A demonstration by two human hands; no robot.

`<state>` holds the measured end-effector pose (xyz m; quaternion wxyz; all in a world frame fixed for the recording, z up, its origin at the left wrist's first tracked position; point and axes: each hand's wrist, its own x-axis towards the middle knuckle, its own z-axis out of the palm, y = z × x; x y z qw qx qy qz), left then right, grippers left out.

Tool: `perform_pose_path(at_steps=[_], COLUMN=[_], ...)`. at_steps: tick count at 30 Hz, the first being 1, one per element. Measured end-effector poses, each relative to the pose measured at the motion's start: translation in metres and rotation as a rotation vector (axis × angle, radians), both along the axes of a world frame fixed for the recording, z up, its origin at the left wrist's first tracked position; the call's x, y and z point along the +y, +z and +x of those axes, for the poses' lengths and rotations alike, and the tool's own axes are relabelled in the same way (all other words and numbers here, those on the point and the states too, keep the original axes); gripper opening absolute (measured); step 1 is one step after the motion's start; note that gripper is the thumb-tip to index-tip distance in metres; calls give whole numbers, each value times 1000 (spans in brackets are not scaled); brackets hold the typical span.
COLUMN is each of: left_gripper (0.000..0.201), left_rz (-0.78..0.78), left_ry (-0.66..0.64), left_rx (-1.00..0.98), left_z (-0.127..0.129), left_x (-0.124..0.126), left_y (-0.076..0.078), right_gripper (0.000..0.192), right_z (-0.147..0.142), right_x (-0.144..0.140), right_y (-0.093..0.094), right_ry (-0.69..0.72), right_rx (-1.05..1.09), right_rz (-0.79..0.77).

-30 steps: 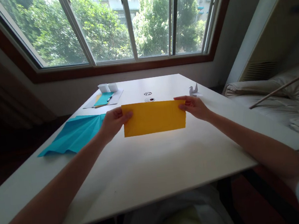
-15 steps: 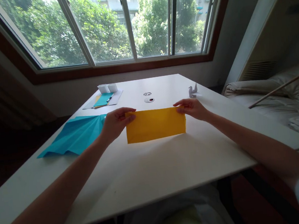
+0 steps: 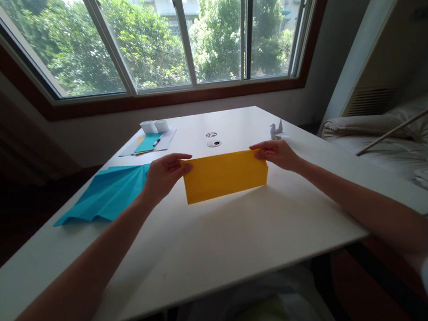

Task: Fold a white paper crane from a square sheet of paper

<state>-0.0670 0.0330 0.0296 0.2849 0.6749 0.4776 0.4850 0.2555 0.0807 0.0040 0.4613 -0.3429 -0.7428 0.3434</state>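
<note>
A yellow sheet of paper (image 3: 225, 177), a wide rectangle, hangs upright just above the white table (image 3: 223, 242). My left hand (image 3: 166, 175) pinches its upper left corner between thumb and fingers. At the upper right corner, my right hand (image 3: 276, 155) grips it the same way. The sheet slants slightly, its right end a little higher than its left, and it casts a soft shadow below. Beside my left hand lies a creased blue paper (image 3: 100, 196), partly covered by that hand and forearm.
A grey folded paper bird (image 3: 276, 130) stands at the far right of the table. At the far left are two white paper boxes (image 3: 155, 126), stacked sheets (image 3: 147, 143) and a pen (image 3: 157, 140). Round inserts (image 3: 214, 143) sit mid-table. A padded seat (image 3: 382, 146) borders the right.
The yellow paper has shifted slightly right and up, and now tilts with its right end higher. Both hands still hold its upper corners.
</note>
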Motion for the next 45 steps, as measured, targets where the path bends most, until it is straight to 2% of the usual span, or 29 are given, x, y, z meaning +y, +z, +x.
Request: perform_pose_path(at_steps=[22,34,40,45], left_gripper=[39,38,37,38], left_rz=[9,6,15,7], left_ry=[-8,-2,7,4], left_rx=[-74,-63,-35,-47], left_z=[-2,-2,-3,-3], left_x=[6,5,5,5], left_y=[-5,-4,-4,-5], right_gripper=[30,30,37,33], right_z=[1,1,2,1], right_x=[2,1,0,0], right_y=[0,1,2,3], right_ry=[-29,-44,-56,-82], right_rx=[32,18,-11,-26], right_rz=[-7,-10,2,36])
